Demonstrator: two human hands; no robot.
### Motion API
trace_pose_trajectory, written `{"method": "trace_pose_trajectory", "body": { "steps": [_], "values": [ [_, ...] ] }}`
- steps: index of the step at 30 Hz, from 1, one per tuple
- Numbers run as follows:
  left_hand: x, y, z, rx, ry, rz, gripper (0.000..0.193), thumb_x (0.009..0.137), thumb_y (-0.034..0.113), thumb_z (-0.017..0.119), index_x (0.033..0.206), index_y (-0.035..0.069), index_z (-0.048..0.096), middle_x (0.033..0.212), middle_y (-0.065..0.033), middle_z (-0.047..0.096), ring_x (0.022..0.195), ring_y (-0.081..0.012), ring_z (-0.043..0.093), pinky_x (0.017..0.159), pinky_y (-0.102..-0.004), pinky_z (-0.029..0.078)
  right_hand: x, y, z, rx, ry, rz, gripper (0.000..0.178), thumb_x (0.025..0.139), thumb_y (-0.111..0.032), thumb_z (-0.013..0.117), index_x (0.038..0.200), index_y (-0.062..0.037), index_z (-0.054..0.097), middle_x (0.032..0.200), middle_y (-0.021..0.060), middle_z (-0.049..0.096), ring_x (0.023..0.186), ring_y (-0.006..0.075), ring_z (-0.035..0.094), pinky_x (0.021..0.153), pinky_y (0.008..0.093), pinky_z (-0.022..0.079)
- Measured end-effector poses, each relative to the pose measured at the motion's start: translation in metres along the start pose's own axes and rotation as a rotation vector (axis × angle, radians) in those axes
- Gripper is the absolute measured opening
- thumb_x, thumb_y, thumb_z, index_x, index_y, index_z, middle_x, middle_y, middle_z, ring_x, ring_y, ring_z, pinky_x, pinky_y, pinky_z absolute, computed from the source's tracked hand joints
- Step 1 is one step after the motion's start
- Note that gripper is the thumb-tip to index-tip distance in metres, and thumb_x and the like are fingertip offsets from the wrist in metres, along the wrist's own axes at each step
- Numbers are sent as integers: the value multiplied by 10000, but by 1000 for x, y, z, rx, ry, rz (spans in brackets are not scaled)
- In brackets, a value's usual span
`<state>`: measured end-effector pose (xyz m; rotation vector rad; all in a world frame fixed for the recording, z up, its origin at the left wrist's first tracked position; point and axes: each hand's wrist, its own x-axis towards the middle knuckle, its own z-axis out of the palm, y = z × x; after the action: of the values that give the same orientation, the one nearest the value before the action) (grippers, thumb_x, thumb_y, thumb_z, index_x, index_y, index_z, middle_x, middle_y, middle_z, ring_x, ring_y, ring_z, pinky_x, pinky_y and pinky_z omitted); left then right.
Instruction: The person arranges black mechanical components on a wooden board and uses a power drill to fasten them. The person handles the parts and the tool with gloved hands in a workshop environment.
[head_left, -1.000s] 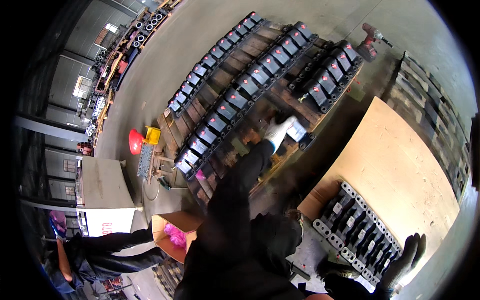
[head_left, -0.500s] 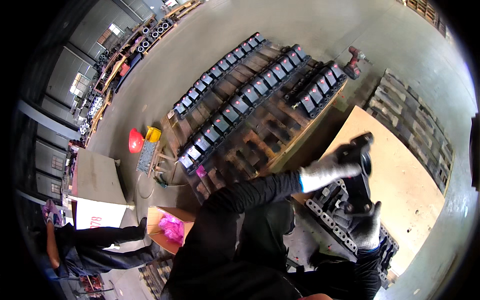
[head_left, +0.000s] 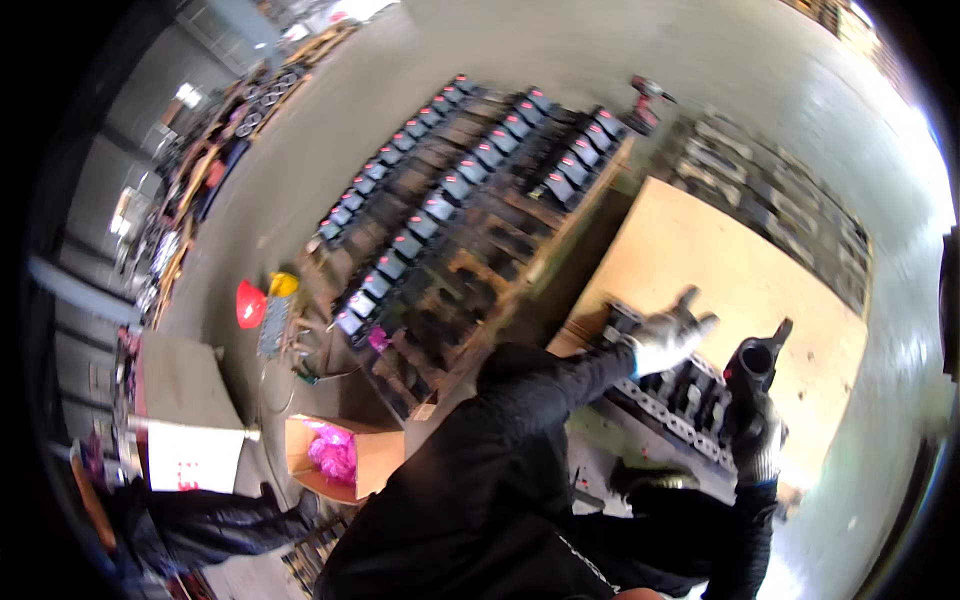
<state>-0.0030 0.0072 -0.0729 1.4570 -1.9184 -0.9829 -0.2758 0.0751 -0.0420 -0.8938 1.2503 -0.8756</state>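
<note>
My right hand point(head_left: 762, 445), in a dark-palmed white work glove, grips a black metal bracket point(head_left: 738, 385) with a large round bore at its upper end. The bracket is held above the right part of a row of black metal parts point(head_left: 690, 402) with light, holed edges. My left hand point(head_left: 668, 338), gloved the same way, holds nothing. Its fingers are spread over a tan board point(head_left: 735, 250), to the left of the bracket and apart from it. The row of parts lies along the near edge of this board.
A wooden pallet point(head_left: 515, 300) to the left carries rows of black parts with red marks point(head_left: 440, 208). Beyond it, a red cordless drill point(head_left: 645, 105) rests on the floor. A cardboard box point(head_left: 380, 465) holds pink plastic. Another person's legs point(head_left: 210, 530) show at lower left.
My left hand has let go of the bracket and opened. The bracket has moved right, now in my right hand alone, with its round bore facing up. The whole view has shifted and blurred slightly.
</note>
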Motion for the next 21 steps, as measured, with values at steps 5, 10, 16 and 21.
{"method": "trace_pose_trajectory", "body": {
  "steps": [5,10,16,21],
  "values": [
    [9,7,10,-172,151,-25,618,988,276,630,1488,25,369,895,-94,649,760,-268,662,704,-405,556,-12,-29,-108,-194,252,95,519,866,-237,682,1328,-34,561,851,17,628,671,101,560,581,260,465],
    [9,19,4,-418,140,8,634,1031,330,595,1536,69,313,979,-48,644,895,-123,604,812,-285,503,-17,-9,-206,-495,471,213,873,759,-176,755,1504,36,353,819,85,616,618,136,566,532,285,450],
    [10,42,-1,-241,108,16,667,1017,316,616,1545,70,292,1132,-190,667,1062,-253,665,928,-382,529,-33,36,-282,-690,576,389,1043,637,-166,783,1528,86,304,1356,314,538,1110,309,634,928,315,526],
    [0,51,-10,-289,119,-80,627,1034,265,593,1559,87,299,1165,-183,642,1081,-227,634,932,-356,509,-26,121,-340,-876,524,397,1021,618,-201,780,1504,72,351,1351,282,566,1307,378,499,1137,311,374]
  ]
}}
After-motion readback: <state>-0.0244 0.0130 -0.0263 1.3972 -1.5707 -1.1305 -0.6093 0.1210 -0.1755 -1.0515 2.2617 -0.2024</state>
